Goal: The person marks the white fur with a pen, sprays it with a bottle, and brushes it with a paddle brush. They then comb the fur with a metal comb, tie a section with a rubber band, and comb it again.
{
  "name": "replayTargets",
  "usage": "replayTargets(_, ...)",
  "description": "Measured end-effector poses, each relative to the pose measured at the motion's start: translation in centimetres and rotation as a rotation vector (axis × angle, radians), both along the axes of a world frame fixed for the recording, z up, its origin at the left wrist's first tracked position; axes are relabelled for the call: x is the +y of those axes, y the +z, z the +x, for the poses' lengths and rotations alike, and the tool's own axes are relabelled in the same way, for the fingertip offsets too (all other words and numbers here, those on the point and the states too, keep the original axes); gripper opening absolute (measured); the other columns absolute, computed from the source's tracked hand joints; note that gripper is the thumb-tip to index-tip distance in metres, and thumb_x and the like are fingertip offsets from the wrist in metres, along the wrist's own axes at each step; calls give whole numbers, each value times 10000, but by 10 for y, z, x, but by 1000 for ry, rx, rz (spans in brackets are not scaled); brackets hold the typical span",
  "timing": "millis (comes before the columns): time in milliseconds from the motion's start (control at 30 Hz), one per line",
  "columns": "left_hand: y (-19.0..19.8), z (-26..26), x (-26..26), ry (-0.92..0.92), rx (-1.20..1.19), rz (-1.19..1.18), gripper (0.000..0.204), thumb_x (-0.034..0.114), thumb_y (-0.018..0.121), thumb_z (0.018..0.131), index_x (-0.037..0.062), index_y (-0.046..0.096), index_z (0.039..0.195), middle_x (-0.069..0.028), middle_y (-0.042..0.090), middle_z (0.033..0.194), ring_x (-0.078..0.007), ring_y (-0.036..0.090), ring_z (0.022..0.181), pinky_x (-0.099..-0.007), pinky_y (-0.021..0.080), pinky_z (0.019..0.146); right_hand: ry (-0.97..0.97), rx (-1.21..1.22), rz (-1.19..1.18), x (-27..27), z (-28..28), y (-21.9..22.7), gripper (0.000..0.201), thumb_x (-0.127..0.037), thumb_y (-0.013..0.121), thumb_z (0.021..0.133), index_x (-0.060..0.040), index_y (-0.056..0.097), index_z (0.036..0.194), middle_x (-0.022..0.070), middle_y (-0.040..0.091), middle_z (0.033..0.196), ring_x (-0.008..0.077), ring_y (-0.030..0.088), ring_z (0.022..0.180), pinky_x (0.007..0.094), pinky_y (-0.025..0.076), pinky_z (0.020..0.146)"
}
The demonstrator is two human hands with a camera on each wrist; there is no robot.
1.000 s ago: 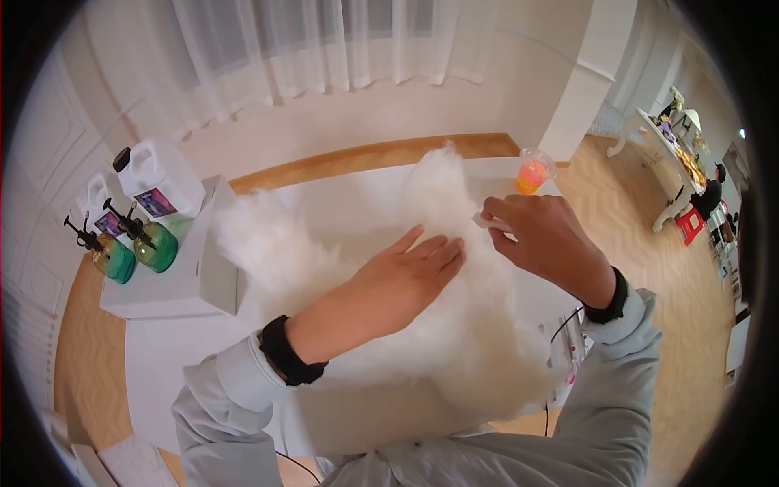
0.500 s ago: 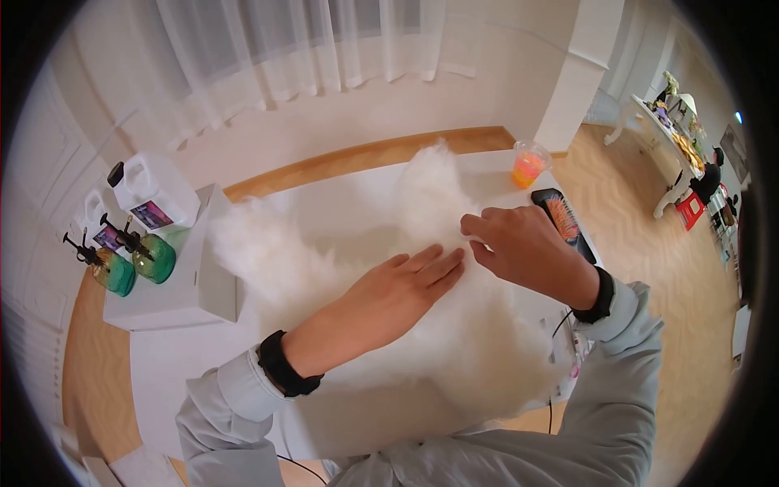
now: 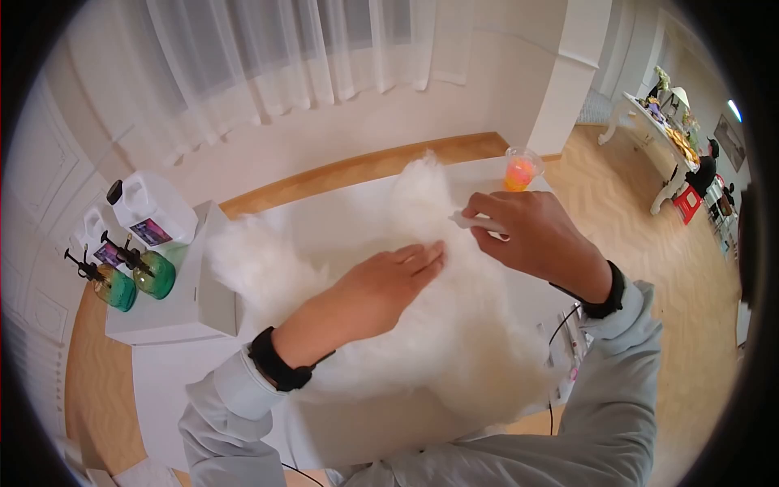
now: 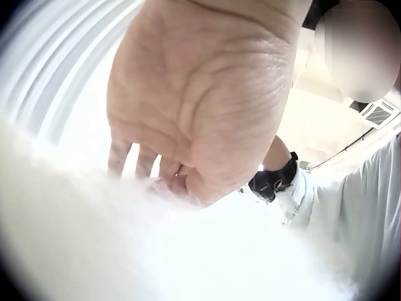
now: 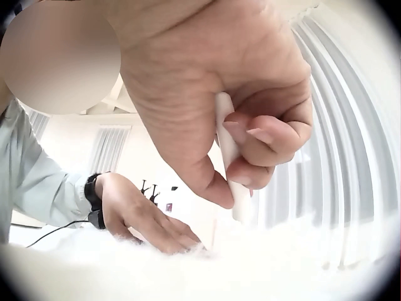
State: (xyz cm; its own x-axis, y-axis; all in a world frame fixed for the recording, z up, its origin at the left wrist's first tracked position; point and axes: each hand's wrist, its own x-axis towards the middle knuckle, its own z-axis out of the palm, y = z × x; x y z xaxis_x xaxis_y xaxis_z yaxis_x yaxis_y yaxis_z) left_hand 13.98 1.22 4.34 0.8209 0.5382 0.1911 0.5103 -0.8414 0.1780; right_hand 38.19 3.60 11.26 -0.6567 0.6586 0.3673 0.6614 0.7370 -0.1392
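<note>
A mass of fluffy white fibre [image 3: 487, 349] spreads over the white table, with raised tufts at the back and left. My left hand [image 3: 381, 284] rests on it, fingers extended and fingertips sunk into the fluff, as the left wrist view also shows. To its right, my right hand [image 3: 540, 235] pinches a slim white stick [image 5: 229, 138] between thumb and fingers. The stick's narrow tip points left at the fluff in the head view; in the right wrist view its lower end stands just over the white fibre. Which kind of tool it is, I cannot tell.
A clear plastic cup [image 3: 521, 169] with orange and pink contents stands at the back right. At left, a white box [image 3: 207, 284] bears two green spray bottles [image 3: 154, 274] and white jugs [image 3: 156, 207]. A black cable [image 3: 561, 323] runs by the right sleeve.
Both hands have shifted slightly left in the head view, which has itself moved a little. The hairbrush seen beyond the right hand half a second ago is hidden now. The stick shows more clearly.
</note>
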Motion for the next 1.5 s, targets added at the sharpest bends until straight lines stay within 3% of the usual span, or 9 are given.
replayTargets(200, 4, 12, -19, 55, 77, 154, 550, -54, 545, 788, -31, 472, 1332, -102, 442, 1438, -279, 456, 1240, -359, 483, 889, 7, -141, -64, 5, -14, -15, 131, -105, 648, 807, -61, 629, 928, 64, 623, 724, 248, 622, 645, 363, 475, 576)
replayTargets(300, 5, 15, -19, 62, 108, 142, 544, -48, 554, 779, -31, 495, 1319, -89, 439, 1444, -268, 456, 1230, -347, 489, 880, -21, -158, -48, 13, -14, -21, 124, -100, 641, 808, -48, 625, 919, 77, 631, 734, 262, 621, 651, 366, 474, 578)
replayTargets(600, 10, 17, -19, 82, 164, 67, 612, -74, 535, 754, -33, 457, 1359, -102, 413, 1469, -293, 446, 1268, -357, 492, 910, -96, -236, -108, 22, -9, -29, 121, -92, 626, 814, -35, 616, 919, 92, 652, 773, 280, 629, 683, 381, 485, 617)
replayTargets(733, 24, 5, -27, 52, 165, 45, 661, -102, 518, 743, -41, 406, 1392, -152, 400, 1468, -335, 414, 1323, -380, 463, 985, -38, -83, -30, 20, 1, -19, 125, -115, 631, 810, -60, 604, 919, 89, 638, 727, 275, 636, 679, 381, 484, 594)
replayTargets(900, 42, -21, -40, 237, 213, 85, 660, -129, 496, 751, -63, 376, 1397, -216, 374, 1468, -371, 397, 1333, -405, 379, 1086, -46, 12, -79, -6, -2, 4, 157, -116, 634, 805, -71, 593, 950, 86, 619, 707, 279, 636, 675, 382, 486, 590)
replayTargets(967, 41, -21, -41, 198, 177, 43, 637, -120, 496, 763, -65, 389, 1388, -212, 384, 1463, -362, 411, 1323, -400, 387, 1073, 129, -50, -91, -19, -7, 2, 158, -118, 638, 813, -76, 590, 957, 84, 607, 700, 278, 626, 636, 387, 475, 557)
replayTargets(1067, 35, -14, -42, 114, 115, -4, 593, -101, 504, 780, -62, 422, 1366, -204, 423, 1437, -338, 444, 1294, -388, 405, 1040, 73, -235, -47, -24, -13, -15, 141, -76, 677, 781, -92, 613, 906, 55, 587, 691, 254, 590, 564, 361, 441, 514)
replayTargets(1300, 27, -7, -48, 77, 106, -140, 527, -88, 515, 790, -32, 489, 1314, -172, 540, 1334, -306, 524, 1195, -372, 433, 978, -39, -274, -65, -17, -6, -23, 126, -73, 663, 795, -54, 600, 903, 81, 590, 704, 281, 590, 582, 377, 461, 531)
replayTargets(1500, 26, -7, -36, 114, -1, -219, 536, -85, 513, 782, -39, 484, 1316, -174, 559, 1288, -336, 530, 1169, -387, 445, 978, -29, -236, -78, -14, -3, -26, 123, -78, 664, 797, -48, 602, 898, 85, 615, 723, 282, 606, 603, 377, 472, 541)
